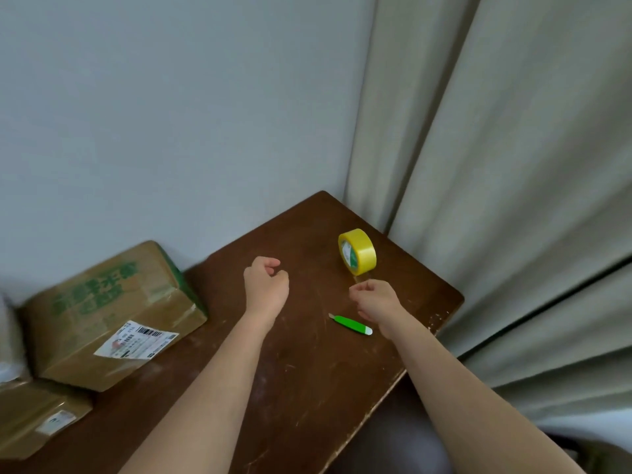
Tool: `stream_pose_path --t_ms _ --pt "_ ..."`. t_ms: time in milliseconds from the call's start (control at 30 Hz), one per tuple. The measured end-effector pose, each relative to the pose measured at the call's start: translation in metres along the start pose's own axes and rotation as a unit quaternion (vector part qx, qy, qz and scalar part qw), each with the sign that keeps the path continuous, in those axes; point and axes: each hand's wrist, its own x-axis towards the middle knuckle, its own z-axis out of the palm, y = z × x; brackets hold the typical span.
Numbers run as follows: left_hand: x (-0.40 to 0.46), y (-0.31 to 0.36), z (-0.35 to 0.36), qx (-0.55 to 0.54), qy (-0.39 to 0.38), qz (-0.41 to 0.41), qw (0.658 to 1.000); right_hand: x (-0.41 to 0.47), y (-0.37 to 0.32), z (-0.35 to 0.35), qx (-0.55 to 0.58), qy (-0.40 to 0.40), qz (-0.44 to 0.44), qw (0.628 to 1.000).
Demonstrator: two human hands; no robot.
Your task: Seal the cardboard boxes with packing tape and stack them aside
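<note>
I see both hands loosely curled and holding nothing above the brown table [307, 388], my left hand [266, 285] mid-table, my right hand [376, 301] just near of the upright yellow tape roll [357, 252], with two taped cardboard boxes [113, 316] far left.

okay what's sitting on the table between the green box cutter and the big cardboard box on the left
In the head view, the person's left hand and forearm hang over that stretch. Otherwise only bare brown table shows between the green cutter and the large box.
</note>
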Motion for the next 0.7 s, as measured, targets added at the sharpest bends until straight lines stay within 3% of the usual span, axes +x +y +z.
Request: stream_pose_path --t_ms 267,700 --pt "0.027 -0.03 0.026 -0.021 -0.06 -0.095 0.993 0.047 0.033 0.005 -0.131 0.005 0.005 0.991" --pt "0.05 -0.048 0.083 -0.072 0.03 -0.186 0.979 0.117 0.067 0.017 -0.376 -0.125 -0.014 0.918"
